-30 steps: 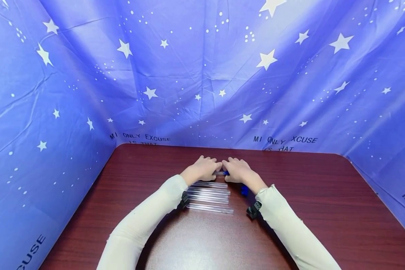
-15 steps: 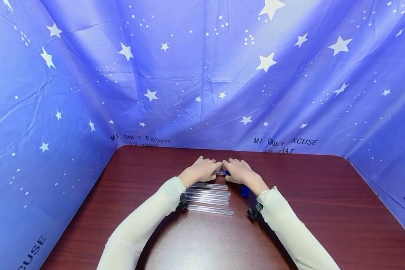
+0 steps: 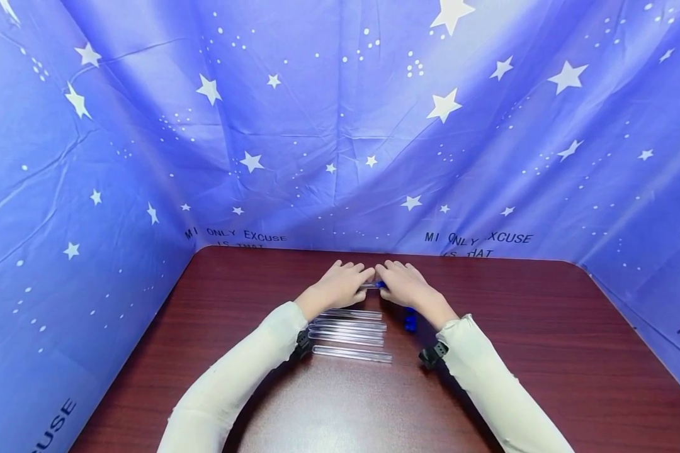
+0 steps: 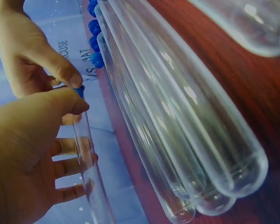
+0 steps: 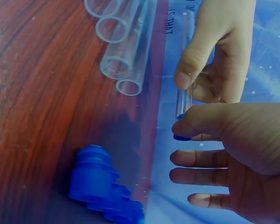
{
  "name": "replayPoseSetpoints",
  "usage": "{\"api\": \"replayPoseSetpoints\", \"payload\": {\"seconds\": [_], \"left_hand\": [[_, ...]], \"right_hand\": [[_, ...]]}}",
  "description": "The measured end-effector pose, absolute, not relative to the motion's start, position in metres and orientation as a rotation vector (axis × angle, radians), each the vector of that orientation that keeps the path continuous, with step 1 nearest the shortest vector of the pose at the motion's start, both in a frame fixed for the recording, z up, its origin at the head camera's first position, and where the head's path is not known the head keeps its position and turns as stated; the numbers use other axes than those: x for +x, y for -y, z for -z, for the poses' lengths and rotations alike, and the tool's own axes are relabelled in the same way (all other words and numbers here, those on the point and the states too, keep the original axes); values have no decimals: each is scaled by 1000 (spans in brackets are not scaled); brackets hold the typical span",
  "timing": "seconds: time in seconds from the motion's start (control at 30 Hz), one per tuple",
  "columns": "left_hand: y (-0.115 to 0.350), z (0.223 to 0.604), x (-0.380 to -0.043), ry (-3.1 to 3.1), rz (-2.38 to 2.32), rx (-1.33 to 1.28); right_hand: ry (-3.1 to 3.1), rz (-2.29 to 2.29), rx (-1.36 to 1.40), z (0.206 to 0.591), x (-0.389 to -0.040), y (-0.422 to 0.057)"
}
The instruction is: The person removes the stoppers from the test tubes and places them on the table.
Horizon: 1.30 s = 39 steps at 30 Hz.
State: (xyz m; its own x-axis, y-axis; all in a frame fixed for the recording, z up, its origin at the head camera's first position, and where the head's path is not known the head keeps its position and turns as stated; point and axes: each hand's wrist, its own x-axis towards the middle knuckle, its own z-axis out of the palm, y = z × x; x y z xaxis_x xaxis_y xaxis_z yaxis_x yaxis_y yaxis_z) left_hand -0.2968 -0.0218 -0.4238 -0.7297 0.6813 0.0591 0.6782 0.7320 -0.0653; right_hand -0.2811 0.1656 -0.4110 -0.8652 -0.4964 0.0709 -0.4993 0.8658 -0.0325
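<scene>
My left hand (image 3: pixel 339 284) grips a clear test tube (image 4: pixel 86 154) between thumb and fingers, near its open end. Thumb and forefinger of my right hand (image 3: pixel 408 287) pinch a blue stopper (image 5: pixel 182 137) at that tube's mouth. In the right wrist view, the stopper looks at least partly inside the tube; its exact depth is hidden by the thumb. The other right fingers extend away from it. Both hands nearly meet, above the far part of the table. Several more clear test tubes (image 3: pixel 348 354) lie side by side nearer me, mouths pointing right.
Several loose blue stoppers (image 5: pixel 91 179) stand in a row on the dark red wooden table (image 3: pixel 544 352), to the right of the tube mouths. A blue curtain with white stars (image 3: pixel 340 126) surrounds the table's back and sides. Each wrist wears a black camera (image 3: pixel 432 355).
Both hands have shifted slightly away from the row of lying tubes, with the tube and stopper between them. The grip looks the same. The lying tubes and loose stoppers stay put.
</scene>
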Motion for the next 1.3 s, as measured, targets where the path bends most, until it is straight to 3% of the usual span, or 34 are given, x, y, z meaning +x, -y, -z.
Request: {"api": "replayPoseSetpoints", "payload": {"seconds": [0.33,1.3], "left_hand": [[29,429,-295,2522,-78,-1180],[45,385,-269,1805,-239,-1159]], "right_hand": [[2805,-64,852,401,-267,-169],[2632,-70,939,362,-232,-187]]}}
